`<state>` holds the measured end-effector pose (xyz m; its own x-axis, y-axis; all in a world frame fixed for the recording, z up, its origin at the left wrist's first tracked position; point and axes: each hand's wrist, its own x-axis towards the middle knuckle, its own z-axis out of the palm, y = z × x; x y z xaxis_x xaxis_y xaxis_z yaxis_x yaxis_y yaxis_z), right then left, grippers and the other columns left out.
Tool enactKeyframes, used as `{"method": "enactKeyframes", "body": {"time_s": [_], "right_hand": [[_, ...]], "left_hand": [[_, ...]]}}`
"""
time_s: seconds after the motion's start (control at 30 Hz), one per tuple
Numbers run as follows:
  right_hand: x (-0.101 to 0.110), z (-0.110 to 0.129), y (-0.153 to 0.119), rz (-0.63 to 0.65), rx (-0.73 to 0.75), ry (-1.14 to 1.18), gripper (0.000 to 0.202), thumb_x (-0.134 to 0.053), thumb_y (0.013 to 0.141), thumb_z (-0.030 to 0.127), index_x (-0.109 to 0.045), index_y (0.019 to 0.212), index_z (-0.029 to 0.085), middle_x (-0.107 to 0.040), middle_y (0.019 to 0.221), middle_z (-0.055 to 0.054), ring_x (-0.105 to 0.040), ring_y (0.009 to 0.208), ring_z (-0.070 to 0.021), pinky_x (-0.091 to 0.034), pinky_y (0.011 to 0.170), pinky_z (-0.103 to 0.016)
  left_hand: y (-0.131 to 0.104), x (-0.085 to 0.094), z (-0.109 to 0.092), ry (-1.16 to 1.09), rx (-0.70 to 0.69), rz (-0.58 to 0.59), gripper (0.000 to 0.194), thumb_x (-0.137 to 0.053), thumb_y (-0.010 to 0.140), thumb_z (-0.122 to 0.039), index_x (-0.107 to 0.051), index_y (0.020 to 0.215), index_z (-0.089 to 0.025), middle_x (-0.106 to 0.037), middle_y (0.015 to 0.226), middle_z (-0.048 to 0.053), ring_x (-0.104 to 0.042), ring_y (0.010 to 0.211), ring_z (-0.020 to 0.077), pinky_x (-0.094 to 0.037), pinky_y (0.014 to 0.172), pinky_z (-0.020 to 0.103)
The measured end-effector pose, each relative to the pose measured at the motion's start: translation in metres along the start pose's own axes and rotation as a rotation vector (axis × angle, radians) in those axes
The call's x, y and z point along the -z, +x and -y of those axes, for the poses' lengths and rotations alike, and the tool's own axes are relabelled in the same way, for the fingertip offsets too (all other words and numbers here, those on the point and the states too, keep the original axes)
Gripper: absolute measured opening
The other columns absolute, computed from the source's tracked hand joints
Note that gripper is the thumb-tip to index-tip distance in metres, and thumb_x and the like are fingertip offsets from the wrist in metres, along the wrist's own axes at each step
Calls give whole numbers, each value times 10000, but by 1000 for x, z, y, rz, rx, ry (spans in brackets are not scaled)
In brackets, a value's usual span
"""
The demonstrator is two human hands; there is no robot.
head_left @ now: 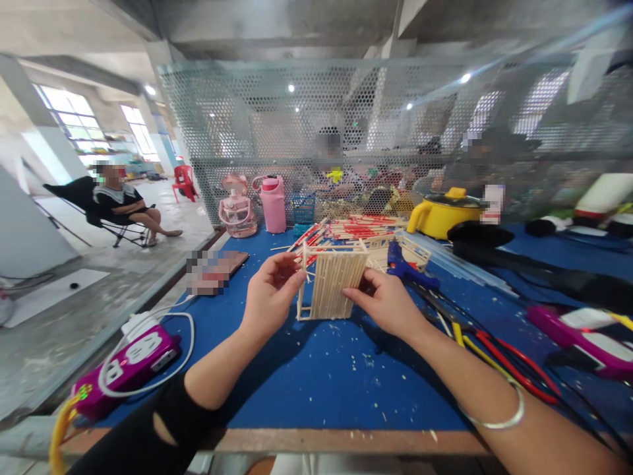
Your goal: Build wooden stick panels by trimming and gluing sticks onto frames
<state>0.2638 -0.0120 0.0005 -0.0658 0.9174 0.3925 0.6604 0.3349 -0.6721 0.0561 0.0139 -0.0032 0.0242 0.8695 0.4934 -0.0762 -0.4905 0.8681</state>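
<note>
"What are the hands doing?"
"The left hand [274,290] pinches the upper left corner of a small stick frame [332,287] between thumb and fingers. The right hand [390,303] grips its right side, thumb on the slatted face, fingers behind."

"Where's the frame?"
"Centre of the picture, roughly upright above the blue tabletop [346,389]. I can't tell if its bottom edge touches."

"And around it?"
"Just behind lies a pile of red and pale sticks [366,227]. A blue glue gun [413,269] is right of the right hand, and red-handled pliers [519,363] lie at lower right."

"Farther out?"
"A purple power strip [131,366] at lower left, a pink bottle [274,206] upper left of centre, a yellow pot [440,218] at right, and a seated person [121,198] toward the upper left."
</note>
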Motion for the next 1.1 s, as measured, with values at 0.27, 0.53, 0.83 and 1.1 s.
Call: {"method": "enactKeyframes", "body": {"time_s": [0.27,0.53,0.83,1.1], "right_hand": [[0,3,0,25,5,45,226,-616,776,298,-654,955,164,-729,906,-70,-670,794,-213,-529,682,-314],[-4,5,-1,11,16,-6,233,-619,773,299,-658,952,156,-728,907,-69,-664,786,-211,-513,679,-310],[-3,7,-2,25,39,-109,203,-596,790,298,-664,923,161,-721,875,-76,-645,760,-216,-489,664,-312],[-2,8,-2,45,73,-168,228,-575,811,295,-661,968,152,-710,900,-91,-635,808,-223,-471,710,-316]], "left_hand": [[-7,-6,-7,-94,54,22,378,-700,727,-190,-547,1072,-176,-693,836,19,-661,816,132,-514,769,260],[-7,-12,-8,-197,96,5,505,-704,689,-123,-510,1152,-177,-715,773,-12,-686,834,147,-521,825,293],[-8,-15,-2,-126,103,-16,670,-722,680,-163,-455,1294,-193,-693,694,-18,-683,802,172,-536,809,332],[-8,-15,-4,-144,121,-17,726,-725,669,-158,-424,1329,-183,-684,673,-21,-683,782,169,-541,794,324]]}}
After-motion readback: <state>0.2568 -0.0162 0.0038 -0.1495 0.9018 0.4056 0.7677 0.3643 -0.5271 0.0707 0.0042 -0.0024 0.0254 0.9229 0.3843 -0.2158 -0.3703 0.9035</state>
